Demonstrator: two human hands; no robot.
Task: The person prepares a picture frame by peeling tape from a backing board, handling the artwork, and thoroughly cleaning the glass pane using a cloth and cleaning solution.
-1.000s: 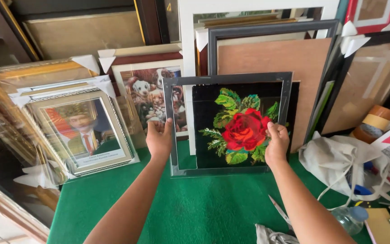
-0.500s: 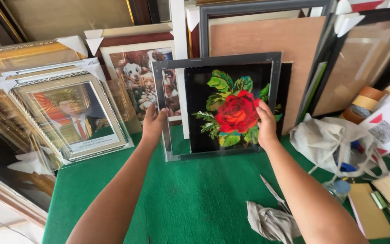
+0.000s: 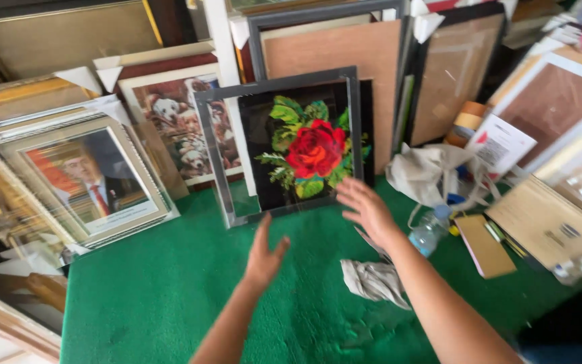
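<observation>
Green felt tabletop carries the upright silver-framed rose picture, leaning just beyond your spread, empty hands, right hand nearer its lower edge than left hand, neither touching.

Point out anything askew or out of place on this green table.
The grey-framed red rose picture stands tilted, leaning back on the stacked frames, with both hands off it. A crumpled grey cloth lies loose on the green felt table beside the right hand.
</observation>
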